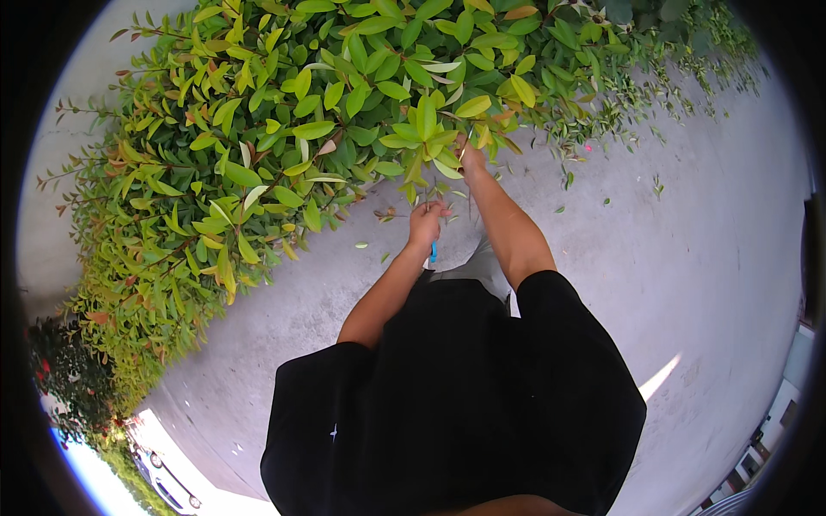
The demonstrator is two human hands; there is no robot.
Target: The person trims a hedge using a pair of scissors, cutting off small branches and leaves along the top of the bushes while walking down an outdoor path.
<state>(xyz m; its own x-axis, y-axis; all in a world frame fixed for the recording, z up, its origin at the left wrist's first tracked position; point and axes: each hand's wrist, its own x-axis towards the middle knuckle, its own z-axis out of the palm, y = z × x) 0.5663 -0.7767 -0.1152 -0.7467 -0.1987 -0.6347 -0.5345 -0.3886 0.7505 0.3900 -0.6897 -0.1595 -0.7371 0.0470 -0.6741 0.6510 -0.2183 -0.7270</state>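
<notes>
My left hand (426, 224) is low in front of the leafy shrub (310, 129), palm partly turned in and fingers bent close to a thin stem. A small blue object (433, 251) shows beside its wrist; whether the hand holds it is unclear. Farther up and to the right, my right hand (472, 157) reaches into the shrub's lower edge. Leaves cover part of its fingers, and a thin bright edge shows beside them. What it grips cannot be made out. Broad green and yellowish leaves hang just above both hands.
Cut leaves and twigs (568, 177) lie scattered over the concrete ground (645, 245), thickest at the upper right. A pale wall (84, 97) stands behind the shrub at the left. A parked car (164, 480) shows at the lower left, near a bush with red flowers (71, 374).
</notes>
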